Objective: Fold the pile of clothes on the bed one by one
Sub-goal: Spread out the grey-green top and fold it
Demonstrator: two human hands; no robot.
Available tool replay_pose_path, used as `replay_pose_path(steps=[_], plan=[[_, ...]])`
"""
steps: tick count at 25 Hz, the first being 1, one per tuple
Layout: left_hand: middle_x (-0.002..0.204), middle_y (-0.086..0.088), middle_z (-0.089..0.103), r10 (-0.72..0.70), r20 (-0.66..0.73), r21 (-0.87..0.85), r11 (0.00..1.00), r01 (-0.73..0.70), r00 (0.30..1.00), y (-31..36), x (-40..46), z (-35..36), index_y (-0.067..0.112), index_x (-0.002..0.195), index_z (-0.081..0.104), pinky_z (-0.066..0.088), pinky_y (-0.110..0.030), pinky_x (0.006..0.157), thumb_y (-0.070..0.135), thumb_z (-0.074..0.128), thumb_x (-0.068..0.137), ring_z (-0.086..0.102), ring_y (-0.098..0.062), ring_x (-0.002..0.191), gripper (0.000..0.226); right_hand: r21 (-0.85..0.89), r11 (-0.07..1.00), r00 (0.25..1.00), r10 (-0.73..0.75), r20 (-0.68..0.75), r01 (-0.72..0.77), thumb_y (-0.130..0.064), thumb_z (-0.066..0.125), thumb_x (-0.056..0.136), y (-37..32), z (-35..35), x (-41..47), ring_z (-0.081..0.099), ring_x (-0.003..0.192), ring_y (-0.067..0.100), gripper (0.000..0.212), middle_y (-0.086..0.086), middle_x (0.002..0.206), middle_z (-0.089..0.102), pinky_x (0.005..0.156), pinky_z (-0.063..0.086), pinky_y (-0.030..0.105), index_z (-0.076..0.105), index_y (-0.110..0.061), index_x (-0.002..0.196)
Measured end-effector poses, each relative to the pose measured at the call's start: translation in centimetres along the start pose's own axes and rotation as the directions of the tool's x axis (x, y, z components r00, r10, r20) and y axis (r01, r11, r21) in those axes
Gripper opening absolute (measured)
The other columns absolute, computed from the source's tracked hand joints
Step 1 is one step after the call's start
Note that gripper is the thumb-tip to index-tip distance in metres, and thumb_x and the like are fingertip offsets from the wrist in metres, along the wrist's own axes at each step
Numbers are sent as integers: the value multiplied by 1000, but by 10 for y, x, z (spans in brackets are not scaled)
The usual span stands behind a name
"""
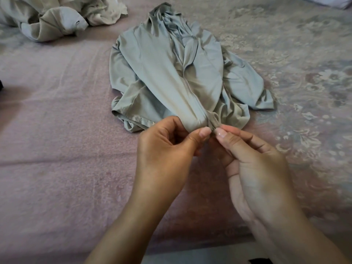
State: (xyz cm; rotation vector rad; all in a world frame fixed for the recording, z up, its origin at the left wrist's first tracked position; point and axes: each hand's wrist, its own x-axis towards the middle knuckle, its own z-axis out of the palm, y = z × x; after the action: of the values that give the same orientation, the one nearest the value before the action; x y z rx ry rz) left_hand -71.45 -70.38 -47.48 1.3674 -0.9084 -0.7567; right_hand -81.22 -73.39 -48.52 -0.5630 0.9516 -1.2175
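A pale grey-green zip garment (167, 73) lies crumpled lengthwise on the bed (57, 149), its hood end away from me. Its near hem is bunched together at the zip's bottom end. My left hand (167, 149) pinches that bunched hem between thumb and fingers. My right hand (253, 161) pinches the same spot from the right, thumb tip almost touching the left thumb. A pile of other clothes (47, 18), grey-green and off-white, sits at the far left corner.
The bed is covered by a pink blanket on the left and a floral patterned spread (304, 73) on the right. A white pillow edge (333, 1) shows at the top right. A dark object (1, 85) peeks in at the left edge.
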Motion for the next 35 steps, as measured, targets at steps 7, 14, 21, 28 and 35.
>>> replay_pose_path(steps=[7,14,21,28,35], plan=[[59,-2,67,-58,-17,-98,994,56,998,-3,7,-6,4,86,59,48,-16,48,9,68,80,58,-8,49,12,42,976,972,210,104,-216,-19,65,67,-5,-3,-2,70,70,16,22,10,79,72,70,58,30,70,-7,85],[53,3,63,-61,58,-84,994,66,996,-5,9,-10,2,87,60,43,-14,45,10,68,80,56,-3,47,13,15,908,890,407,204,-419,-36,64,70,-4,0,-3,53,51,5,30,0,69,62,48,46,18,73,-11,84],[57,0,65,-113,133,-14,993,116,985,-4,5,-17,5,76,61,45,-15,46,23,68,76,57,-6,49,20,-22,952,912,300,278,-306,-15,66,71,-4,-3,-1,44,52,4,31,3,76,60,46,42,15,69,-3,99],[50,1,57,-88,225,57,995,77,970,-9,3,-15,0,68,56,39,-18,44,25,57,88,51,-6,46,32,-99,961,917,275,288,-257,-20,61,76,-3,0,-3,53,52,11,22,8,62,55,47,45,18,64,0,84],[57,-19,44,172,272,253,937,-243,947,-21,4,-18,-1,66,46,34,-41,48,38,55,87,41,-30,53,45,-50,976,968,215,127,-210,-19,63,66,6,2,-2,59,55,5,14,-1,63,67,50,48,13,73,-12,60]])
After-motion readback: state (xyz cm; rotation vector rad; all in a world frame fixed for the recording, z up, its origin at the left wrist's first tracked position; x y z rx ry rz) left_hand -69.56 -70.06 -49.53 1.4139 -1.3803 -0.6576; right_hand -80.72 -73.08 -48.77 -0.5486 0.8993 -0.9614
